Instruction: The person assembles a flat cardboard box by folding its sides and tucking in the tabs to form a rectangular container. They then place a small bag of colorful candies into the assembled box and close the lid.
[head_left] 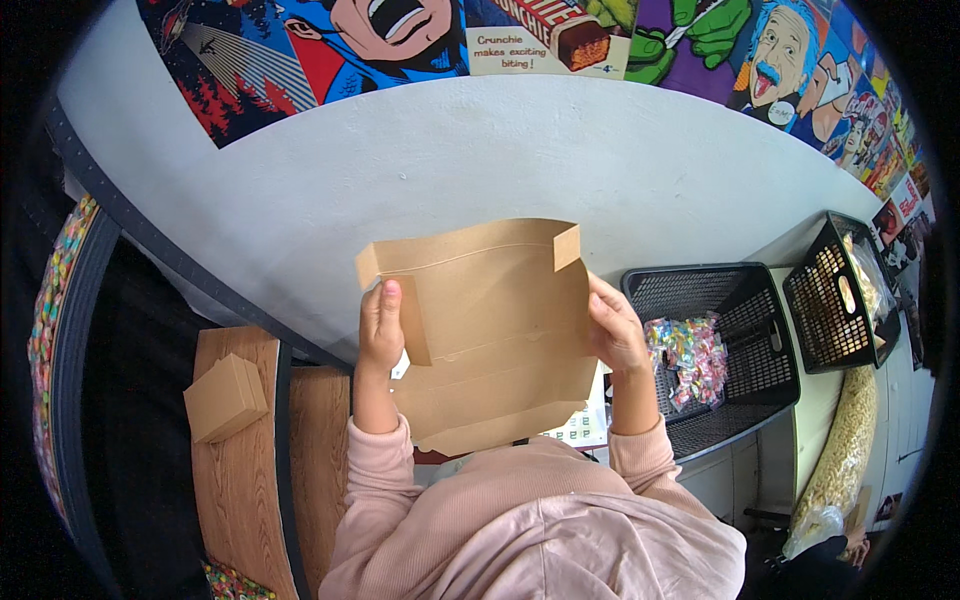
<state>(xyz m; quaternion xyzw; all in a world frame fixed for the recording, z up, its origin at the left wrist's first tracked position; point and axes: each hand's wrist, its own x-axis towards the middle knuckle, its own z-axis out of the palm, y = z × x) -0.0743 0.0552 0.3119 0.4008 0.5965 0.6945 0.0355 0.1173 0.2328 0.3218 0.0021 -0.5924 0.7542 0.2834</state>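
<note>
A brown cardboard box blank [500, 320], partly folded, is held up in front of my chest. Its far wall stands raised, with small corner tabs bent in at both ends, while the near part lies flat towards me. My left hand [381, 325] grips the left edge, thumb over a folded side flap [414, 325]. At the right edge my right hand [617, 325] has hold of the cardboard; some of its fingers are hidden behind it.
On the right, a black plastic basket [715, 425] holds small wrapped sweets [690, 360]. Beyond it is another black basket [822, 305] with bags, above a long clear bag of pale pieces [840, 460]. A small closed cardboard box [225, 398] rests on a wooden shelf [240, 490] at left. A white wall [400, 180] stands ahead.
</note>
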